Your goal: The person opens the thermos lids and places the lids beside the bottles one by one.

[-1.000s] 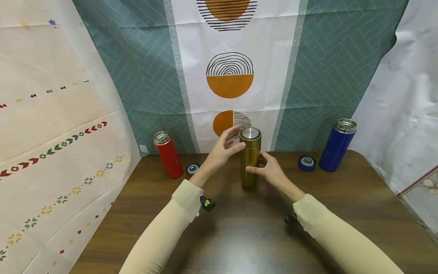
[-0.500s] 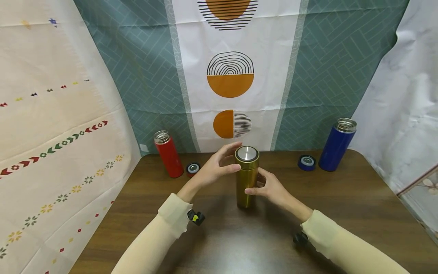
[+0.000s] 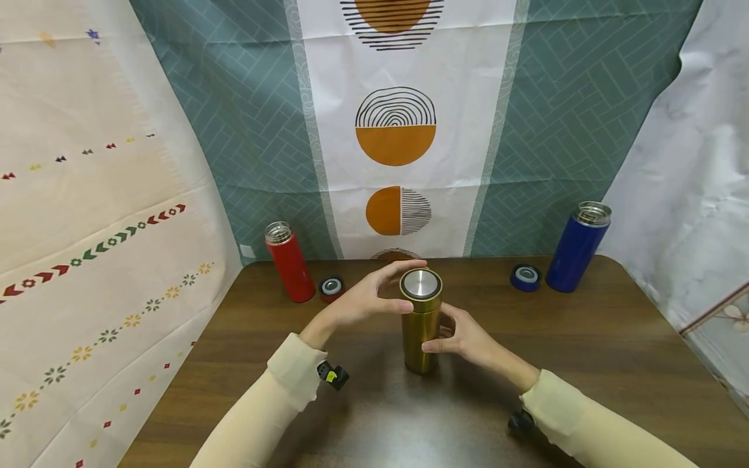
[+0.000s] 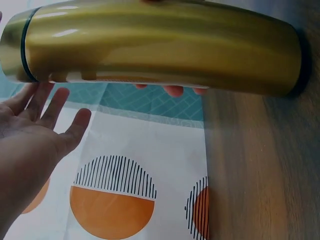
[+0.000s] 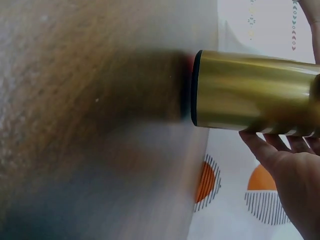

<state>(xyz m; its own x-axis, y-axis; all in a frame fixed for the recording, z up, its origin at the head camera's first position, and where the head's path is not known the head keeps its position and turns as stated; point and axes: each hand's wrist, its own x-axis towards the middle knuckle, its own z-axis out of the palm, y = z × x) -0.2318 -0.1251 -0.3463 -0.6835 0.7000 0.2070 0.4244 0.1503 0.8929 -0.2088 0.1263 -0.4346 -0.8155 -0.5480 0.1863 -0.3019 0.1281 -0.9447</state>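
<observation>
A gold thermos [image 3: 420, 338] with a steel-topped cap [image 3: 421, 284] stands upright in the middle of the table, its base close to the wood. My right hand [image 3: 468, 339] grips its body from the right, thumb in front and fingers behind. From the left, my left hand [image 3: 365, 300] curves round the cap, thumb at its near side and index finger behind the rim. In the left wrist view, the little finger of the left hand [image 4: 37, 125] sticks out away from the thermos [image 4: 165, 47]. The right hand's fingertips [image 5: 250, 135] lie along the thermos body in the right wrist view.
An uncapped red thermos [image 3: 290, 270] stands at the back left, its lid [image 3: 331, 288] beside it. At the back right is an uncapped blue thermos [image 3: 576, 253] with its lid [image 3: 525, 277]. Patterned cloth [image 3: 404, 149] hangs behind the wooden table [image 3: 585, 351].
The gold thermos has come toward me across the table in my right hand. My left hand has followed it, its index finger now reaching farther round the cap.
</observation>
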